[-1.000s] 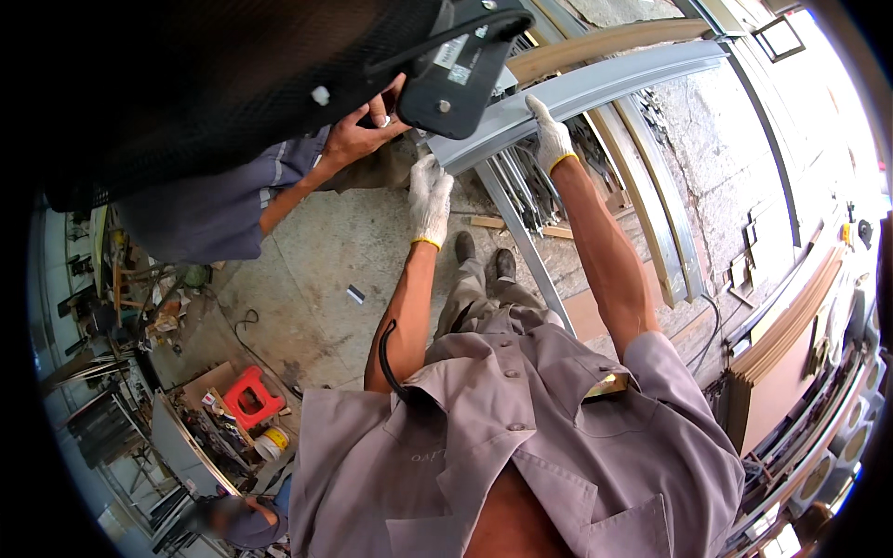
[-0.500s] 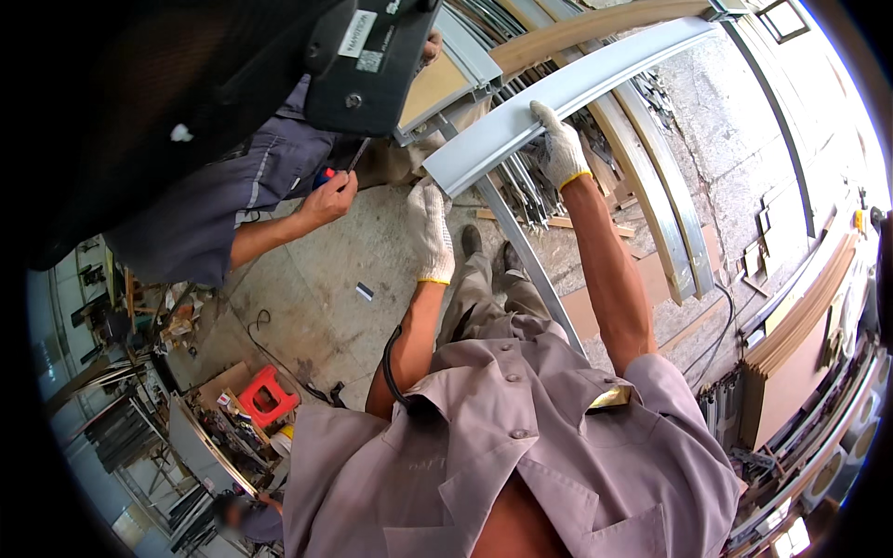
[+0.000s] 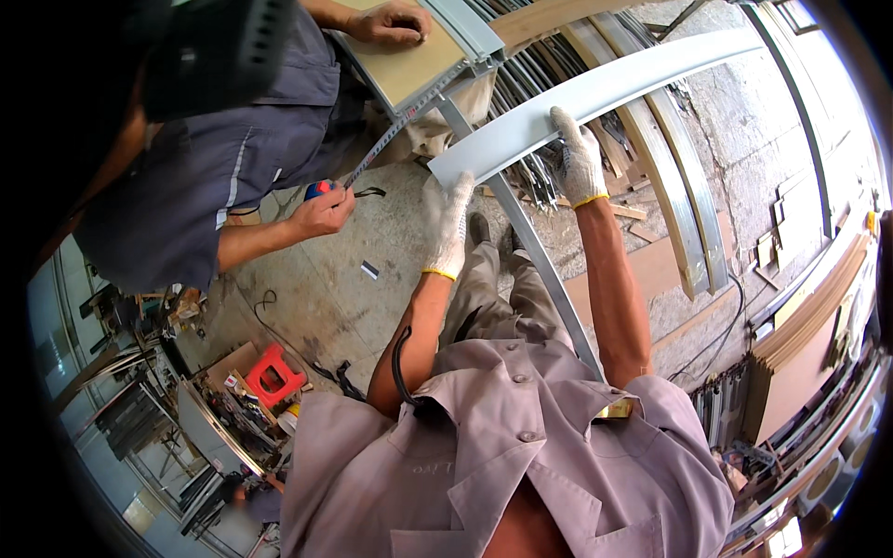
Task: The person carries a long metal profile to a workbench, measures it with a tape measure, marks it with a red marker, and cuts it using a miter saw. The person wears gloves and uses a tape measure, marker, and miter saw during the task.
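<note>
A long, pale grey-white metal profile [image 3: 642,79] stretches from in front of me to the far right. My right hand [image 3: 580,160], in a knitted white glove with a yellow cuff, grips its near edge, thumb on top and fingers mostly hidden beneath. At the profile's left end is my left hand [image 3: 446,226], gloved alike; its thumb lies against the edge and its fingertips are partly hidden and blurred. To the left, a co-worker's hand [image 3: 323,214] holds a tape measure [image 3: 319,191], its blade [image 3: 381,139] drawn out to a framed tan panel [image 3: 409,65].
The co-worker's other hand [image 3: 391,23] rests on that panel. Below my profile lie long beams [image 3: 665,186] and bundled thin metal bars [image 3: 530,93]. A slanting metal bar [image 3: 539,256] runs close by my legs. A red plastic stool [image 3: 275,375] stands at lower left, stacked boards [image 3: 791,363] at right.
My right hand and the profile have shifted slightly right in view. My left hand's fingers have loosened a little at the profile's end. The co-worker's tape blade now shows reaching the panel.
</note>
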